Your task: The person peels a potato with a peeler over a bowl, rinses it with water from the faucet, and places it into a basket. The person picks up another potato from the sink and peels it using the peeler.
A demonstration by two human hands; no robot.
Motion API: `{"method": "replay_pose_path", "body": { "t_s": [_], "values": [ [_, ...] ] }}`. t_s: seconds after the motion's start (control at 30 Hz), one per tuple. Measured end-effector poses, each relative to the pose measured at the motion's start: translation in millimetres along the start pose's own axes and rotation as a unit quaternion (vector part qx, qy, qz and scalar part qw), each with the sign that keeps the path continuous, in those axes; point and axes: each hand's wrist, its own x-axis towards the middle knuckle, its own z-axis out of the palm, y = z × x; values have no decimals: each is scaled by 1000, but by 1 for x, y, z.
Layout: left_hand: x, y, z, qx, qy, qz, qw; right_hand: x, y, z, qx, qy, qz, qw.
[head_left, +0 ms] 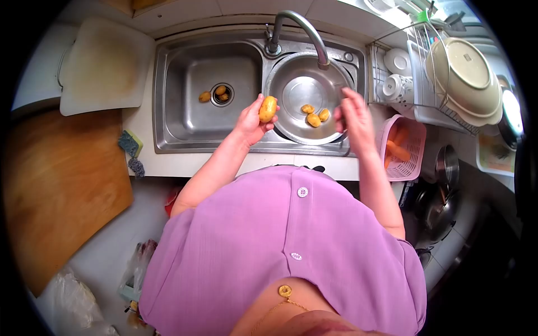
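Note:
My left hand [256, 120] is closed around a yellow potato [268, 109], held up over the divider between the two sink bowls. Above the right side of a round steel basin [280, 84] is my right hand [354, 119], its fingers smeared by motion, so whether it holds anything is unclear. Three potatoes [313, 120] lie together at the bottom of the basin, which sits in the right sink bowl. In the left sink bowl [190, 120], a few more potatoes [205, 96] rest at and beside the drain.
A curved faucet [302, 21] reaches over the basin. To the right are a pink basket [414, 159] with carrots and a dish rack [374, 67] with crockery. A sponge [131, 143], a white cutting board [103, 64] and a wooden board [61, 185] are at left.

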Motion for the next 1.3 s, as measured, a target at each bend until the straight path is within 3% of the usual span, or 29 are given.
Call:
{"method": "replay_pose_path", "body": {
  "t_s": [0.07,0.1,0.17,0.27,0.3,0.37,0.63,0.7,0.9,0.97,1.03,1.3],
  "values": [
    [0,5,7,-65,15,-6,998,7,19,6,-32,5,-1,999],
    [-21,2,12,-34,38,3,999,-3,38,10,-36,-15,-8,999],
    [-21,-2,19,-82,-23,-35,996,-8,42,15,-77,-7,-72,994],
    [-20,-17,31,-81,-35,-45,995,-17,34,18,-129,-38,-188,973],
    [-22,-23,38,-80,-33,-50,995,-19,38,15,-175,-45,-175,968],
    [-24,-30,47,-114,-11,-41,993,-11,52,14,-288,-10,-370,884],
    [-32,-55,66,-109,64,-30,992,-39,43,16,-293,-24,-411,863],
    [-37,-58,79,-127,84,-29,988,-39,46,12,-318,-81,-474,817],
    [-37,-71,82,-151,102,-18,983,-40,44,4,-354,-111,-474,799],
    [-31,-77,65,-131,43,-25,990,-40,43,3,-357,-116,-468,800],
    [-28,-74,68,-120,55,-28,991,-38,41,3,-357,-115,-463,803],
    [-20,-53,73,-92,81,-40,992,-27,38,14,-387,-62,-408,825]
  ]
}}
